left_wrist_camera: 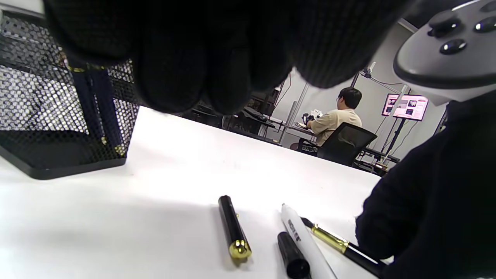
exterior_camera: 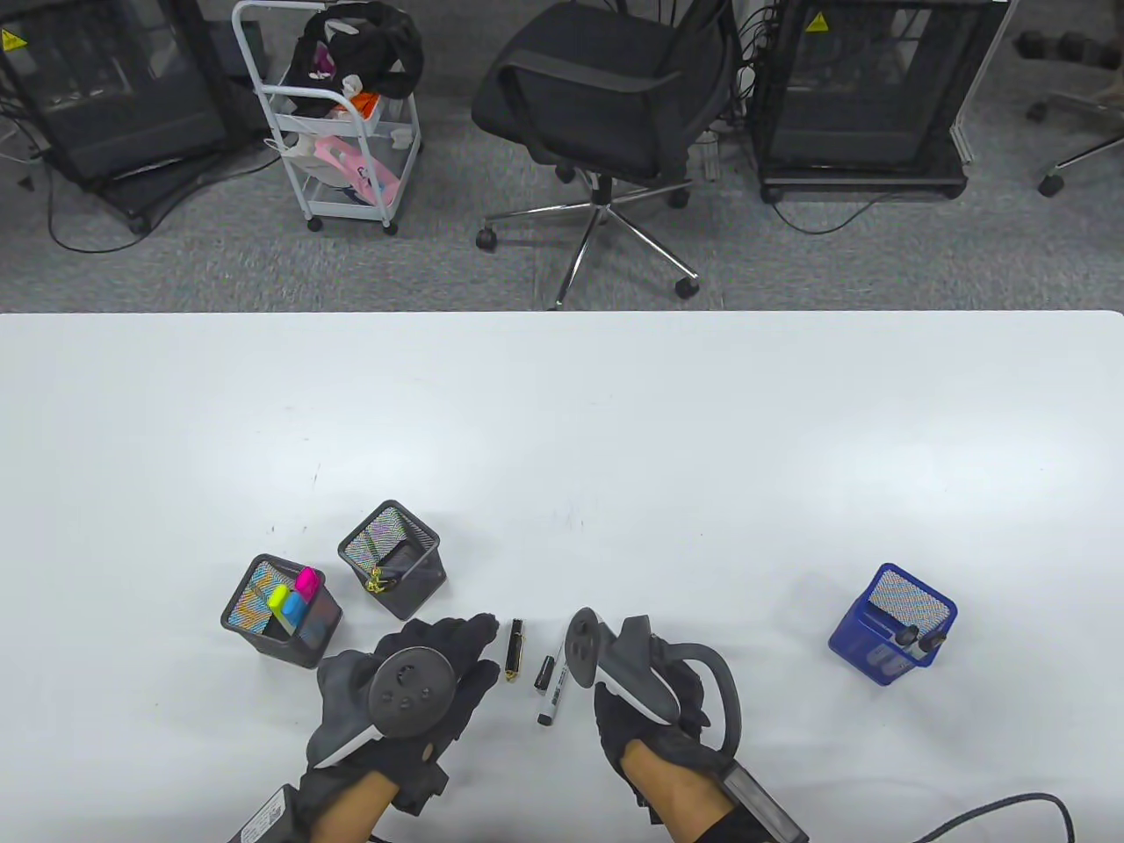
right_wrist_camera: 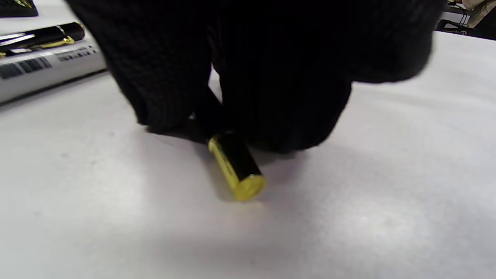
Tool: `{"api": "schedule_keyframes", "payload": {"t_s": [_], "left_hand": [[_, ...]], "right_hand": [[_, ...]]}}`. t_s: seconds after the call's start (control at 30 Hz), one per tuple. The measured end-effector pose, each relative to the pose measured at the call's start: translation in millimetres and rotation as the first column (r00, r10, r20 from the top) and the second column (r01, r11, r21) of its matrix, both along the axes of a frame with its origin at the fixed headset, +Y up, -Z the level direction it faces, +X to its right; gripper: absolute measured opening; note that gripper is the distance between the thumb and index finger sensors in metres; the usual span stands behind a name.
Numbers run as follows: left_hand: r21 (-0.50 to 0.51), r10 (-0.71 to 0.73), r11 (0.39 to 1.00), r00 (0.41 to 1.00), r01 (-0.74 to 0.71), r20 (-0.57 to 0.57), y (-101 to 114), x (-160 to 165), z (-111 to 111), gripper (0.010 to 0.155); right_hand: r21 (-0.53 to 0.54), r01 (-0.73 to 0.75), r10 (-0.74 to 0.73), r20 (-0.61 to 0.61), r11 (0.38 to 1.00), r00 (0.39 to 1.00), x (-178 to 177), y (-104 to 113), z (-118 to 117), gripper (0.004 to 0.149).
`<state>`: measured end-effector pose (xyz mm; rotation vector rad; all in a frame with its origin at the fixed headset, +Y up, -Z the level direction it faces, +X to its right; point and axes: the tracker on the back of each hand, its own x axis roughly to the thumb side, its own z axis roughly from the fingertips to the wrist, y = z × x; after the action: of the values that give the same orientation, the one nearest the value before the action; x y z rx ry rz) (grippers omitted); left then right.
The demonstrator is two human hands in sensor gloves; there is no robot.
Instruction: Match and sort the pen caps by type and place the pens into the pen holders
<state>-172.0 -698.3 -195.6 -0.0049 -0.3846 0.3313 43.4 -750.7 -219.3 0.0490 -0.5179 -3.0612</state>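
Observation:
My right hand [exterior_camera: 619,694] pinches a black pen with gold trim [right_wrist_camera: 236,166] that lies on the white table [exterior_camera: 562,439]; its bare front end [left_wrist_camera: 333,241] pokes out from under the glove. Left of it lie a white marker [exterior_camera: 553,694], a small black cap [exterior_camera: 544,673] and a black cap with a gold band [exterior_camera: 515,651]. My left hand [exterior_camera: 461,650] hovers just left of that gold-banded cap, fingers relaxed and holding nothing. Two black mesh holders stand at the left: one with highlighters [exterior_camera: 281,610], one with a gold-clipped pen [exterior_camera: 391,558].
A blue mesh holder [exterior_camera: 891,623] with dark-capped markers stands at the right. Beyond the table's far edge are an office chair [exterior_camera: 606,97] and a white trolley [exterior_camera: 338,114]. A person sits at a desk in the background of the left wrist view.

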Motion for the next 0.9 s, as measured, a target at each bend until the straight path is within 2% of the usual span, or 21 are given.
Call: {"api": "schedule_keyframes", "payload": {"t_s": [0.17, 0.33, 0.47, 0.63, 0.77, 0.83, 0.9], "left_hand": [[-0.005, -0.006, 1.000, 1.000, 0.006, 0.005, -1.5, 1.5, 0.1, 0.055], [-0.007, -0.004, 1.000, 1.000, 0.004, 0.000, -1.6, 0.6, -0.2, 0.055], [-0.011, -0.010, 1.000, 1.000, 0.010, 0.000, -1.7, 1.5, -0.4, 0.055], [-0.009, -0.018, 1.000, 1.000, 0.018, -0.002, -1.8, 1.9, -0.5, 0.055], [-0.017, -0.023, 1.000, 1.000, 0.022, -0.014, -2.2, 1.5, -0.9, 0.056], [-0.024, -0.020, 1.000, 0.999, 0.020, -0.024, -3.1, 0.9, -1.2, 0.056], [-0.032, -0.015, 0.999, 1.000, 0.014, -0.026, -4.5, 0.7, -1.6, 0.057]], "right_hand": [[0.003, 0.077, -0.077, 0.010, 0.997, 0.997, 14.5, 3.6, -0.1, 0.059], [0.065, 0.216, -0.219, 0.044, 0.974, 0.975, 40.4, 21.0, 2.0, 0.063], [0.114, 0.395, -0.403, 0.063, 0.912, 0.913, 61.8, 39.2, 5.7, 0.065], [0.163, 0.524, -0.532, 0.004, 0.836, 0.847, 75.1, 51.4, 13.3, 0.064], [0.216, 0.649, -0.641, -0.114, 0.730, 0.759, 78.3, 49.0, 18.6, 0.058], [0.259, 0.671, -0.662, -0.134, 0.695, 0.738, 78.2, 42.0, 23.6, 0.056], [0.263, 0.674, -0.660, -0.155, 0.690, 0.735, 76.6, 36.9, 26.2, 0.054]]}}
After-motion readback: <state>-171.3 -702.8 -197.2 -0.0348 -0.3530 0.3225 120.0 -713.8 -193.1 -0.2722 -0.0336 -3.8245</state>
